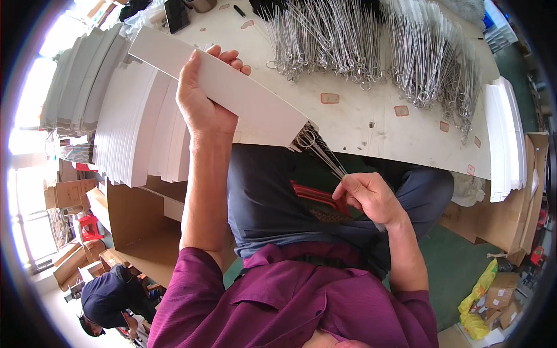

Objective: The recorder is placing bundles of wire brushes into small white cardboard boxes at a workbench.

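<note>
My left hand (pixel 200 95) grips a long flat white cardboard box (pixel 232 93), held slanting over the table's near edge with its open end toward my lap. My right hand (pixel 368 197) pinches the tips of a bundle of thin metal skewers (pixel 322 152) with looped ends. The looped ends sit in the mouth of the box. A red strip-like object (pixel 316 196) lies on my lap just under the right hand.
Heaps of the same metal skewers (pixel 371 40) cover the far side of the white table (pixel 371 124). Stacks of flat white boxes (pixel 136 127) stand at the left, another stack (pixel 507 136) at the right. Cardboard cartons (pixel 139 226) stand on the floor. Another person (pixel 107 296) crouches lower left.
</note>
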Motion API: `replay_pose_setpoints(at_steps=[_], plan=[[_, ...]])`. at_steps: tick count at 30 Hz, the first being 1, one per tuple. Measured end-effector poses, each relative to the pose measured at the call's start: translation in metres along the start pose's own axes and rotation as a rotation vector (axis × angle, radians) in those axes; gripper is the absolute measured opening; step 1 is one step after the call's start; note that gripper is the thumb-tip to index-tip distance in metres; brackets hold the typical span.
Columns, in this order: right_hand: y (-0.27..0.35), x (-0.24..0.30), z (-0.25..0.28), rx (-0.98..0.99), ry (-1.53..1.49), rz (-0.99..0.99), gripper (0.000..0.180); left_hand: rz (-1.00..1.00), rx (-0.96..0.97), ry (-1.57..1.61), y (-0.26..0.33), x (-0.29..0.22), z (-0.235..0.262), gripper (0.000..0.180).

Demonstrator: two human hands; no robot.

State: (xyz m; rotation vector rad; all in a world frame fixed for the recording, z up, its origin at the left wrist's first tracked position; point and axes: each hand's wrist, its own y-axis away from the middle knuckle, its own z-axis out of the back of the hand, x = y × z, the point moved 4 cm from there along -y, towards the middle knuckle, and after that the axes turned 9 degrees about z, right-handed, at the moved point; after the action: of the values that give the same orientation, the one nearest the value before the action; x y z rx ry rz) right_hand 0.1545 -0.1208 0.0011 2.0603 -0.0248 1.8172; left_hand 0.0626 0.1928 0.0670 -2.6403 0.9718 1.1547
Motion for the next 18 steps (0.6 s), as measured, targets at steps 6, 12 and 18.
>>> replay_pose_setpoints(at_steps=[6, 12, 18], plan=[[-0.01, 0.003, 0.004, 0.055, -0.002, -0.049, 0.05, 0.075, 0.035, 0.034, 0.004, 0.011, -0.002, 0.042], [-0.03, 0.015, 0.002, 0.022, -0.038, -0.041, 0.032, 0.158, 0.034, -0.004, 0.021, 0.042, -0.003, 0.041], [-0.042, 0.029, -0.002, -0.04, -0.161, 0.175, 0.045, 0.134, -0.019, -0.077, 0.049, 0.064, -0.002, 0.044]])
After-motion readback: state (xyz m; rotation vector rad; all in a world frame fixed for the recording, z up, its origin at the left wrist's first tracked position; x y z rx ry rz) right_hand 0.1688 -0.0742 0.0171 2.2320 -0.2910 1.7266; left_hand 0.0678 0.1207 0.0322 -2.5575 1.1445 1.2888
